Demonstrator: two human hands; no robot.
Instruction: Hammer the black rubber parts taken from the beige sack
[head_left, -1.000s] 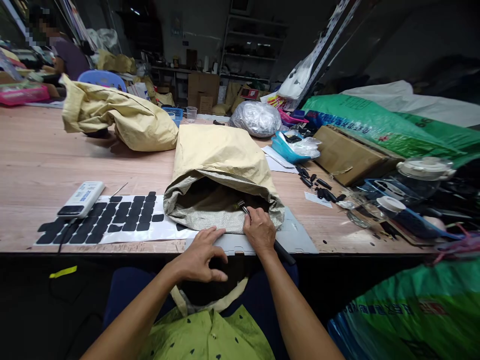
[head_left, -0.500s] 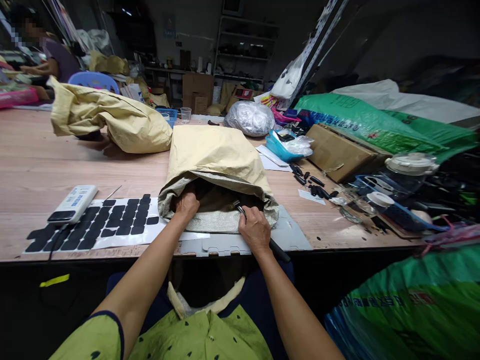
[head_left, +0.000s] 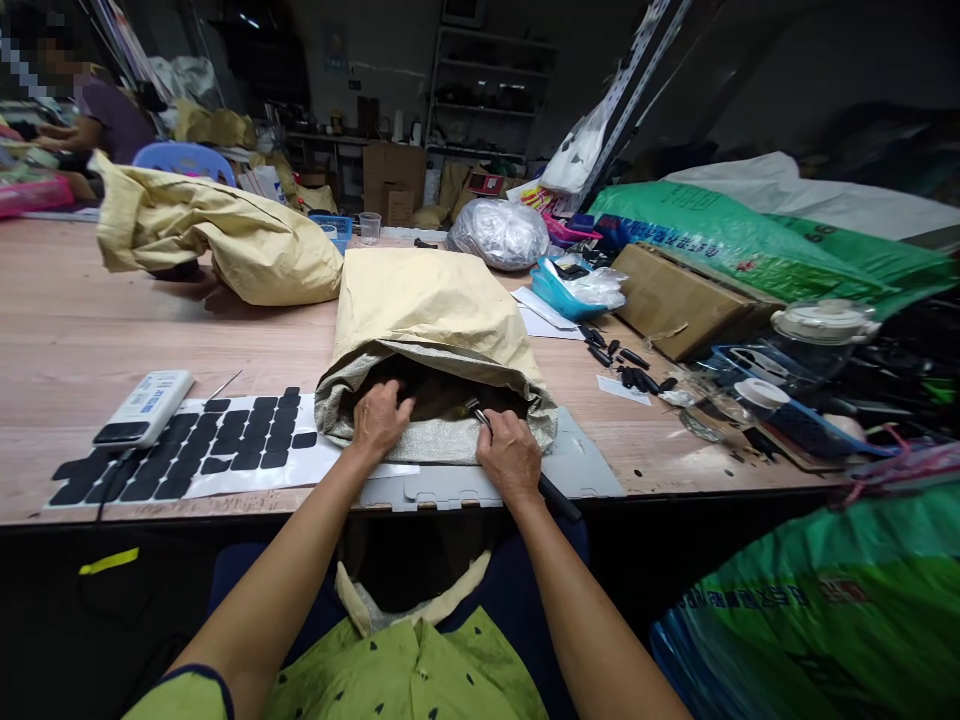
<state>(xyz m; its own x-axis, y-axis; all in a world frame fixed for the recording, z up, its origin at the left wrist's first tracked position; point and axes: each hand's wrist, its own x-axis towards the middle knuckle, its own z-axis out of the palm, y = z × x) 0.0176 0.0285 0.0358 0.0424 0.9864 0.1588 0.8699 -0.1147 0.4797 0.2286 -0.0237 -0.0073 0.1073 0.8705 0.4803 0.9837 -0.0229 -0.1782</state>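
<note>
A cream woven sack lies on the table with its dark mouth toward me and its grey-white lining folded out. My left hand is at the left of that mouth, thumb and forefinger apart; nothing shows in it, though its other fingertips are in shadow. At the right of the opening, my right hand is closed round a black-handled tool with a shiny metal end, which points into the sack. The sack's contents are too dark to make out. Under the sack lies a grey board.
On the left are a white device with a cable, a sheet of black stickers and another cream sack. Black pieces, a cardboard box and plastic jars stand on the right. A person sits at far left.
My left hand has drawn back slightly and moved right at the sack's mouth, so more of its fingers show. My right hand and the tool have stayed in place.
</note>
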